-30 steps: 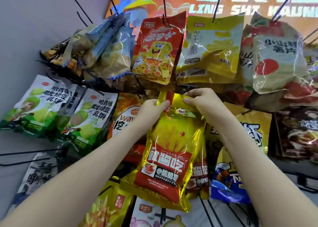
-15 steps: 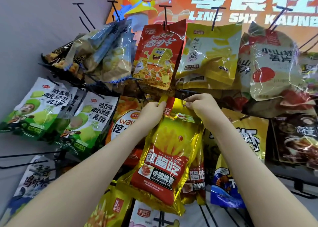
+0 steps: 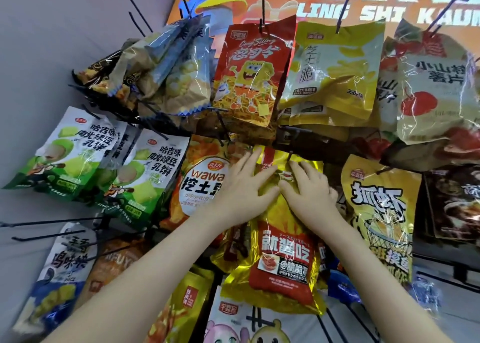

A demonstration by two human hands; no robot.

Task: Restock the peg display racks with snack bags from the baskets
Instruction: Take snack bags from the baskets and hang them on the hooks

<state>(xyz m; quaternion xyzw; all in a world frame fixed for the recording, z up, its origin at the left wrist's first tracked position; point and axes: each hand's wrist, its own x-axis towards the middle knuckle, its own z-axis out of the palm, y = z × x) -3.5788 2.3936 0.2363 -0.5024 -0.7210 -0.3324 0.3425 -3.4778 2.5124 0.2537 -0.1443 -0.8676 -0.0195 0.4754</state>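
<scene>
**Both hands flat on the gold fries bag, middle of the rack**

Fingers first: the left hand's fingers [image 3: 255,161] are straight and a bit spread, laid flat on the upper part of the gold-and-red snack bag [image 3: 283,262]. Same deal on the other side. The right hand's fingertips [image 3: 298,167] are straight, slightly apart, and pressed on the foil near the top seam. Nothing is pinched or curled round, so the left hand [image 3: 242,186] and right hand [image 3: 310,190] are just lying flat on the bag, with the thumbs close together in the middle.

A black peg tip [image 3: 289,157] shows right at the bag's top edge, just above the right fingertips. Can't tell if it actually goes through the hang hole. The bag sits in the middle row of the rack, with more bags of the same print behind it.

Around it there's an orange wawa bag [image 3: 202,186] just left, partly under the left hand, and a yellow bag with big black characters [image 3: 381,212] on the right. Directly above hang a red SpongeBob bag [image 3: 249,77] and a pale yellow bag [image 3: 335,67]. Further left are green-and-white bags [image 3: 65,155], with a blue-and-white bag [image 3: 59,270] lower down. A dark bag [image 3: 457,202] is at the far right. There's an orange banner [image 3: 363,5] up top, and a grey wall [image 3: 52,36] on the left with black pegs [image 3: 136,11] sticking out.
</scene>
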